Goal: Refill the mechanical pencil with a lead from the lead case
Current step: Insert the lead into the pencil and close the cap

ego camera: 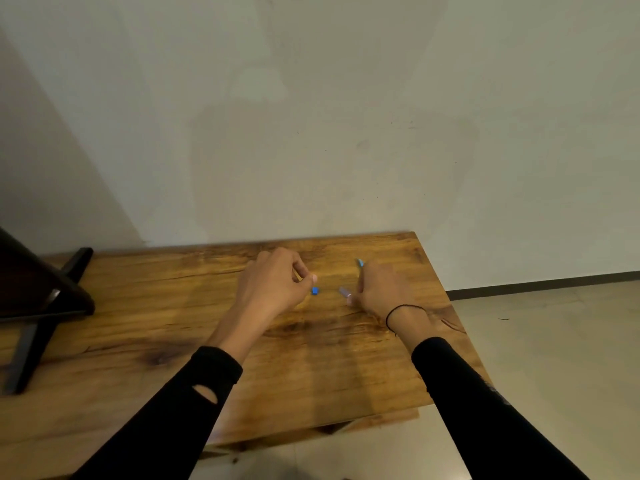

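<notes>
Table: wood, against a wall
My right hand: pinching the pencil
My left hand: fingertips pinched, contents unclear
Progress: blue cap off, lead probably not in yet

A wooden table stands against the wall, with floor to its right. Toward the table's far right part, the left hand and right hand hover side by side, near each other but apart. Between them, on the table, lies a small cap. A mechanical pencil sticks out behind the right hand, and a small tube-like piece just left of its fingers. At the table's left end rests a dark stand.
</notes>
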{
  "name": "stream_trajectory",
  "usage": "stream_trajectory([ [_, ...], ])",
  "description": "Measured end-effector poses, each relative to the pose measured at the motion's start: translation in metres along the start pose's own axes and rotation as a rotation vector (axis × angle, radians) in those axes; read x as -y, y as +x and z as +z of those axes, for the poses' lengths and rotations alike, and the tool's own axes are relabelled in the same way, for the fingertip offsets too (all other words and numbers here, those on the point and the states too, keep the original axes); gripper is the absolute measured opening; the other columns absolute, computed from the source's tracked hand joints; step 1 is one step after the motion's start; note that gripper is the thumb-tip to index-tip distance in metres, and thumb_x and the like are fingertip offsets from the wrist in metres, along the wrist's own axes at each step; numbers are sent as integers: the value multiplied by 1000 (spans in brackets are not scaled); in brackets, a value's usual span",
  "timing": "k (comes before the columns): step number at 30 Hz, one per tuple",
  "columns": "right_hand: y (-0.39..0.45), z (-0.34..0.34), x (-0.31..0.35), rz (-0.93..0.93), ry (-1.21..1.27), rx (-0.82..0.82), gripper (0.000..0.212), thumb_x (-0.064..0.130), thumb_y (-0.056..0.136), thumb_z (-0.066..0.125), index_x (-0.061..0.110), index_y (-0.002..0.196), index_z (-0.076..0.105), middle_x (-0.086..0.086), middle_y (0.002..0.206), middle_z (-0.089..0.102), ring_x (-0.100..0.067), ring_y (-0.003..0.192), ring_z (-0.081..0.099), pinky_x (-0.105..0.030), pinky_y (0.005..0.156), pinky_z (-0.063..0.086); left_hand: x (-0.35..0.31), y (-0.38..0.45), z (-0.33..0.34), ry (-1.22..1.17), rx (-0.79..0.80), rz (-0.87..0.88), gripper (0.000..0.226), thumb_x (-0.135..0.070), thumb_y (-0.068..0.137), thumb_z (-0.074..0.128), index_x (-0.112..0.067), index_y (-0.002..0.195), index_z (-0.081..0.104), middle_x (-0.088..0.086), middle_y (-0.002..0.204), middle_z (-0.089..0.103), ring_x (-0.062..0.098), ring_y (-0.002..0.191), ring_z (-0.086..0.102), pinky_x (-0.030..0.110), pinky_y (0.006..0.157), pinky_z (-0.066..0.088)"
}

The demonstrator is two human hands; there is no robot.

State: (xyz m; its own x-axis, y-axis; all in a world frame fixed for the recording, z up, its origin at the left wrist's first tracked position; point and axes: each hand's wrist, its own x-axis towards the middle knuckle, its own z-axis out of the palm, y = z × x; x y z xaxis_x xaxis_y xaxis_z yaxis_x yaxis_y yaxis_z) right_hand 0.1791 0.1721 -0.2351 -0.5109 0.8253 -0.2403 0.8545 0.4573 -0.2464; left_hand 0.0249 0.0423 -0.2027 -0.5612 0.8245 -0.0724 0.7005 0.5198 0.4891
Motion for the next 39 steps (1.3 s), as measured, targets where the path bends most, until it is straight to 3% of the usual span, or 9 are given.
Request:
stream_trajectory([
  [4,-5,11,4,-45,-100,-47,48,51,98,68,18,77,41,-6,91,56,-29,79,55,-39,68,49,-1,-2,-1,11,8,-3,21,-56,92,75,-35,87,74,-17,76,68,14,88,73,31,73,50],
  [7,-6,2,9,-29,-21,-32,43,51,95,71,12,86,56,-6,88,63,-30,80,63,-41,70,55,-1,-1,-1,-55,68,-28,21,-52,94,75,-32,90,77,-12,83,76,13,87,74,34,77,58],
  [9,-8,-6,15,-18,198,-39,33,40,88,80,10,80,68,-8,81,74,-28,76,72,-42,69,60,-3,0,-1,-278,150,-89,25,-47,99,72,-24,98,80,-4,91,82,14,87,78,39,81,66],
  [12,-14,-15,30,-91,434,-107,23,31,81,83,14,70,71,-1,67,75,-20,67,73,-42,66,62,-10,-1,-1,-661,250,-260,35,-46,105,65,-15,106,81,5,97,84,14,90,80,39,81,69],
  [16,-23,-13,52,-230,531,-181,28,38,84,78,15,70,70,-3,64,73,-22,64,71,-41,58,59,-13,-3,0,-877,237,-321,33,-38,107,63,-10,104,82,10,99,84,21,92,82,37,70,70],
  [21,-12,-8,48,-357,618,-34,13,22,88,82,27,82,72,9,76,74,-1,68,70,-18,56,52,-5,-1,1,-782,138,-285,29,-30,113,52,-12,109,75,10,98,79,18,85,78,39,74,67],
  [28,-7,25,47,-377,94,-101,20,8,98,67,15,116,68,-8,113,68,-30,101,67,-37,75,50,1,0,-1,-516,129,-217,33,-34,115,43,-18,114,72,2,90,74,19,86,71,47,84,67],
  [35,-7,37,48,-368,-23,-148,11,10,98,69,14,106,63,-10,111,64,-31,98,65,-38,73,48,12,4,5,-397,113,-130,29,-39,113,48,-31,100,73,-7,86,75,12,88,74,51,93,64],
  [39,1,24,38,-288,214,-157,19,12,94,74,20,90,57,-5,97,71,-23,85,66,-30,68,41,17,4,8,-330,176,-71,27,-30,113,47,-30,99,70,-4,84,72,20,87,72,54,89,65],
])
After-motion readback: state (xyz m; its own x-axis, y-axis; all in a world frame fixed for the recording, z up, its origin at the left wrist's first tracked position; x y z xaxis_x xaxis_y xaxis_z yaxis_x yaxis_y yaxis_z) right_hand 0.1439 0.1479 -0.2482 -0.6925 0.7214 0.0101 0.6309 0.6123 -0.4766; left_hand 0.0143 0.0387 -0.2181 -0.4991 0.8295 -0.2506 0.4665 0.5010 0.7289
